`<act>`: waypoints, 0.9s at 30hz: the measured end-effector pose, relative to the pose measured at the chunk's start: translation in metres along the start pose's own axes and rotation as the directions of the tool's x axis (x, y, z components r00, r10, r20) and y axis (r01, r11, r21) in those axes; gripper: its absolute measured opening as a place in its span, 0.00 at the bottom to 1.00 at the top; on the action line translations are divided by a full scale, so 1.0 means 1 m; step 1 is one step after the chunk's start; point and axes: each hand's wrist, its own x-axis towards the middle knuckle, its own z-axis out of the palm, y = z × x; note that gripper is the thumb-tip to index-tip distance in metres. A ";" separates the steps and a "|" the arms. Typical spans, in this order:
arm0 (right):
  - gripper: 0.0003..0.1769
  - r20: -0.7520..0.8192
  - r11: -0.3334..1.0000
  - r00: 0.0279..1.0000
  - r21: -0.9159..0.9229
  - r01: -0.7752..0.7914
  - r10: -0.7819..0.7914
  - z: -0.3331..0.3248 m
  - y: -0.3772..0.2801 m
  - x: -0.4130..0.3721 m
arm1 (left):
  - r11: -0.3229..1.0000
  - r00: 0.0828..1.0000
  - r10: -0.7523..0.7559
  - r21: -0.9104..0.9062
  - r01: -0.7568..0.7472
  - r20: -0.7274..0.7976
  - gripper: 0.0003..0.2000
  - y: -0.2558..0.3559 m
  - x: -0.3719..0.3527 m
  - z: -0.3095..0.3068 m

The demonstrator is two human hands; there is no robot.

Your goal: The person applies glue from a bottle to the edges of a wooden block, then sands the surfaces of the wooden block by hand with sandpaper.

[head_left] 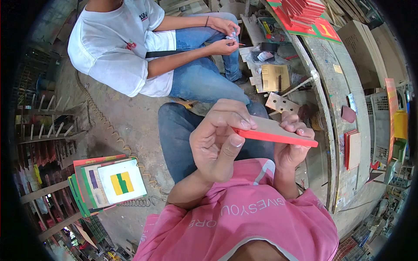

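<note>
A flat board (278,135) with a bright red edge and a grey-brown face is held up in front of my chest, tilted slightly. My left hand (220,139) pinches its left end between thumb and fingers. At the board's right end, my right hand (295,141) grips it, fingers over the top and the palm partly hidden behind the board. White dust or paint marks the fingertips of my left hand. The board's underside cannot be seen.
A co-worker in a white shirt (113,56) sits ahead on the left, hands together over a small item. Stacked coloured boards (102,185) lie at the lower left. On the right, a wooden bench (337,95) holds red-edged boards (352,150) and a cup (348,114).
</note>
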 end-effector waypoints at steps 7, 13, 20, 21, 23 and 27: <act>0.14 -0.028 0.999 0.998 0.018 -0.049 0.050 0.007 -0.005 0.000 | 0.998 0.998 0.055 -0.018 -0.056 -0.026 0.09 -0.008 0.001 0.000; 0.15 -0.015 1.000 1.000 -0.017 0.012 -0.012 0.004 -0.002 0.001 | 0.997 0.997 0.074 -0.034 -0.073 0.038 0.15 -0.017 0.005 -0.008; 0.14 -0.020 0.880 0.987 -0.456 0.136 -0.162 0.007 0.012 -0.007 | 0.913 0.978 0.197 0.377 -0.158 -0.069 0.24 -0.055 0.013 -0.017; 0.14 -0.014 0.878 0.986 -0.457 0.142 -0.167 0.010 0.017 -0.008 | 0.855 0.988 0.152 0.504 -0.122 -0.018 0.24 -0.060 0.014 -0.025; 0.13 -0.073 0.813 0.995 -0.582 0.014 -0.070 0.013 0.028 -0.008 | 0.924 1.000 -0.002 0.383 0.005 -0.010 0.26 -0.081 0.013 -0.041; 0.13 -0.137 0.823 0.991 -0.563 -0.077 -0.001 0.006 0.055 -0.017 | 0.952 0.953 -0.298 0.085 0.293 0.048 0.27 -0.112 0.013 -0.074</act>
